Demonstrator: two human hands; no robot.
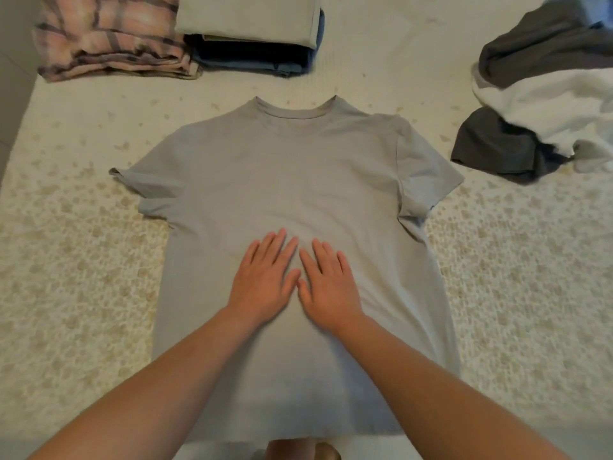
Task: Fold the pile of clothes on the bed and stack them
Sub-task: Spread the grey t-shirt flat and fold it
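Far up and to the left of the hands sit the folded stacks: a pink plaid bundle (112, 38), then a pale folded piece on dark and blue ones (252, 34). The left hand (262, 277) and right hand (328, 280) lie side by side, fingers straight and spread, palms pressing flat on the middle of the grey T-shirt (288, 180), which is laid out face up with its collar away from the person. This looks like the smoothing step; the next move probably calls for each hand to go outward to a sleeve and fold the sides inward (the left sleeve edge is curled). Bare patterned bedspread (83, 293) flanks both hands, giving room. Up to the right waits the unfolded pile (544, 94).
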